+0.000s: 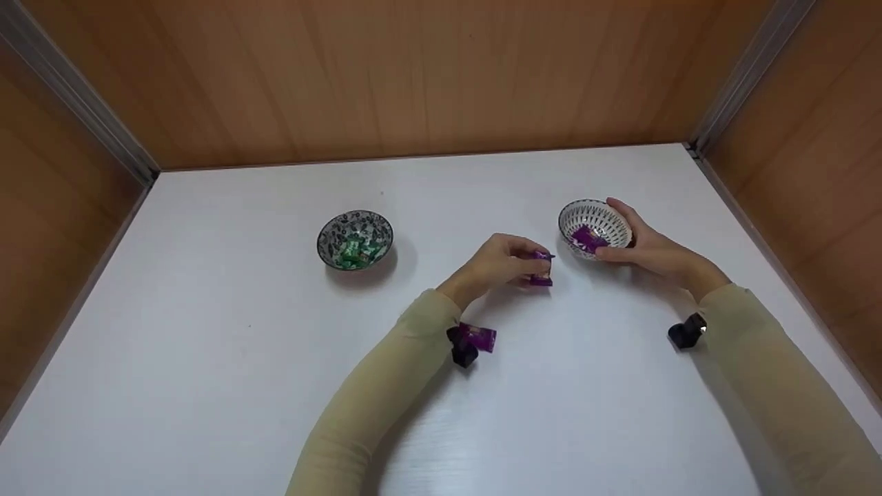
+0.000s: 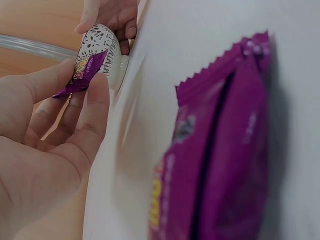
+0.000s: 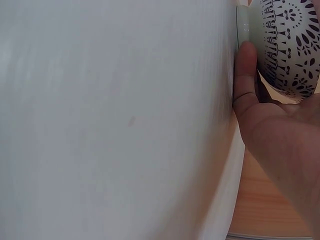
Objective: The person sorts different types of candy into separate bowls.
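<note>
My left hand (image 1: 497,264) pinches a purple-wrapped candy (image 1: 541,270) between thumb and fingers, a little left of a patterned white bowl (image 1: 599,215). In the left wrist view the held candy (image 2: 89,71) overlaps the bowl's side. Purple candy (image 1: 587,239) lies inside this bowl. With thumb and fingers spread around its right side, my right hand (image 1: 658,253) holds the bowl. The right wrist view shows the bowl's patterned outside (image 3: 287,45) and fingers by its foot. Another purple-wrapped candy (image 1: 482,337) lies on the table beside my left wrist, large in the left wrist view.
A dark-patterned bowl (image 1: 355,224) with several green-wrapped candies (image 1: 358,253) stands left of centre on the white table (image 1: 207,358). Wood-grain panels (image 1: 427,83) enclose the table at the back and both sides. Each wrist wears a small black device (image 1: 687,332).
</note>
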